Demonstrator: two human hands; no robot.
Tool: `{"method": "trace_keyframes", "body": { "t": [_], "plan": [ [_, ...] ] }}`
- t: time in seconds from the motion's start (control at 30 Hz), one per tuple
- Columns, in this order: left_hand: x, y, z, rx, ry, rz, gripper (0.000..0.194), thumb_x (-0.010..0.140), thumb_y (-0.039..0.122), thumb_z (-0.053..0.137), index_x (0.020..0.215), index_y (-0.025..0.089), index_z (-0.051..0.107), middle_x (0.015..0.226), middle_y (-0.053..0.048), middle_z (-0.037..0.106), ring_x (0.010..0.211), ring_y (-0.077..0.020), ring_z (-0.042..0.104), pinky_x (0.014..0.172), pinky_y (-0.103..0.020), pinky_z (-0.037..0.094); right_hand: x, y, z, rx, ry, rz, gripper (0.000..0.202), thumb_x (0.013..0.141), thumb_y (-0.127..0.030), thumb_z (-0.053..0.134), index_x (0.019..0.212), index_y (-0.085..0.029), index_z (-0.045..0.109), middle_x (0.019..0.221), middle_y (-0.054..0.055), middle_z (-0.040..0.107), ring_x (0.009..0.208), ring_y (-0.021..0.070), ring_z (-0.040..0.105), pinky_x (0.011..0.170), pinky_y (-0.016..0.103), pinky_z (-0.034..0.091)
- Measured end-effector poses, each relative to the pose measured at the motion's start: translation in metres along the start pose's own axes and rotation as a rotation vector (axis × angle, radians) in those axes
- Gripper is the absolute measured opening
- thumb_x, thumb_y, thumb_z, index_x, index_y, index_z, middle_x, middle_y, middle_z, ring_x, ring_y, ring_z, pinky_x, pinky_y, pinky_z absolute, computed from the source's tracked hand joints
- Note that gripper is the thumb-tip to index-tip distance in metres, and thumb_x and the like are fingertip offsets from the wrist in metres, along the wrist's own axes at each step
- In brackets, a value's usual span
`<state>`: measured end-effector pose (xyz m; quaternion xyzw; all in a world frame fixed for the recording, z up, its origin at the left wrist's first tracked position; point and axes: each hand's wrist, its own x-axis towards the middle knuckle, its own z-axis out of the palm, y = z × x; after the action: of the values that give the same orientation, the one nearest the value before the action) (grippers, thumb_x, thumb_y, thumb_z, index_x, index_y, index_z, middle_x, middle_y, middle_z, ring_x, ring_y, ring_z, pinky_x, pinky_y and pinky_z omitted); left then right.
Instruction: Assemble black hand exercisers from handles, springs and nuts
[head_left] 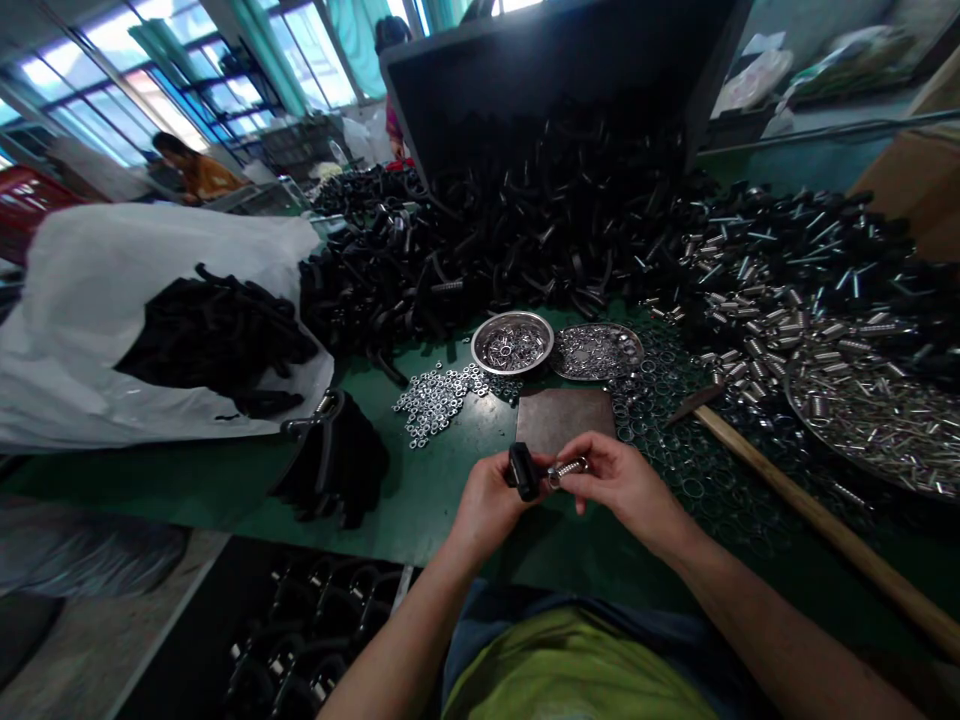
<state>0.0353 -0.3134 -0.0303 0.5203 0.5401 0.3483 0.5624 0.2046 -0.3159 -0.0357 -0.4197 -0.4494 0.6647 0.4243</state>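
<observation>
My left hand [486, 502] is closed around a black plastic part [524, 472], held upright just in front of a flat metal block [564, 418]. In my right hand [624, 487], thumb and fingers pinch a small shiny metal spring [571, 467]. The spring's left end meets or nearly meets the black part; whether they are joined I cannot tell. Behind the block stand a round steel bowl [546, 359] of small metal rings and a shallow dish [639, 356] of small metal pieces. Loose nuts [435, 400] lie to the left of the block.
A wooden-handled hammer [817, 505] lies at right among wire rings [694, 488] and springs [757, 360]. Black parts [480, 250] heap up behind, below a large dark bin [555, 90]. A white sack [150, 235] and stacked black pieces [334, 460] stand left. Two people work farther back.
</observation>
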Motion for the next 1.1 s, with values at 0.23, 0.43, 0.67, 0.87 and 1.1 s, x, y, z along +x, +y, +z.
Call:
{"method": "trace_keyframes", "body": {
  "t": [0.23, 0.43, 0.67, 0.87, 1.1],
  "plan": [
    [-0.001, -0.004, 0.007, -0.018, -0.004, 0.036, 0.02, 0.066, 0.029, 0.073, 0.082, 0.019, 0.07, 0.074, -0.003, 0.067, 0.068, -0.0176, 0.061, 0.064, -0.025, 0.046, 0.005, -0.003, -0.013, -0.08, 0.144, -0.075, 0.027, 0.068, -0.024, 0.072, 0.093, -0.021, 0.061, 0.088, 0.001, 0.066, 0.08, 0.0143, 0.062, 0.072, 0.027, 0.049],
    [-0.001, -0.019, 0.035, -0.555, -0.157, -0.388, 0.035, 0.063, 0.038, 0.076, 0.079, 0.016, 0.053, 0.051, 0.008, 0.038, 0.042, -0.0038, 0.031, 0.041, -0.015, 0.024, -0.008, -0.024, -0.007, -0.28, 0.209, -0.167, 0.023, 0.072, -0.025, 0.068, 0.094, -0.022, 0.063, 0.089, 0.003, 0.068, 0.08, 0.0186, 0.065, 0.071, 0.032, 0.052],
    [-0.003, -0.016, 0.05, -0.699, -0.199, -0.402, 0.035, 0.059, 0.03, 0.076, 0.076, 0.016, 0.049, 0.055, 0.008, 0.037, 0.047, -0.0034, 0.031, 0.044, -0.015, 0.023, -0.016, -0.028, 0.005, -0.632, 0.204, -0.356, 0.023, 0.075, -0.015, 0.061, 0.094, -0.029, 0.065, 0.09, 0.001, 0.068, 0.083, 0.0192, 0.064, 0.077, 0.035, 0.05],
    [-0.012, -0.013, 0.047, -0.298, -0.216, -0.305, 0.035, 0.065, 0.039, 0.073, 0.083, 0.017, 0.054, 0.057, 0.006, 0.04, 0.045, -0.0047, 0.032, 0.041, -0.018, 0.022, -0.01, -0.015, -0.001, -0.605, 0.218, -0.283, 0.02, 0.076, -0.016, 0.059, 0.092, -0.026, 0.064, 0.087, -0.001, 0.067, 0.079, 0.0163, 0.062, 0.074, 0.031, 0.048],
    [-0.023, -0.01, 0.032, -0.431, -0.382, -0.336, 0.037, 0.07, 0.048, 0.067, 0.079, 0.019, 0.045, 0.055, 0.007, 0.038, 0.045, -0.0046, 0.028, 0.04, -0.017, 0.019, -0.006, -0.005, -0.073, -0.915, 0.22, -0.183, 0.01, 0.082, -0.023, 0.055, 0.08, -0.019, 0.064, 0.082, 0.003, 0.064, 0.08, 0.0182, 0.058, 0.074, 0.032, 0.044]
  ]
}}
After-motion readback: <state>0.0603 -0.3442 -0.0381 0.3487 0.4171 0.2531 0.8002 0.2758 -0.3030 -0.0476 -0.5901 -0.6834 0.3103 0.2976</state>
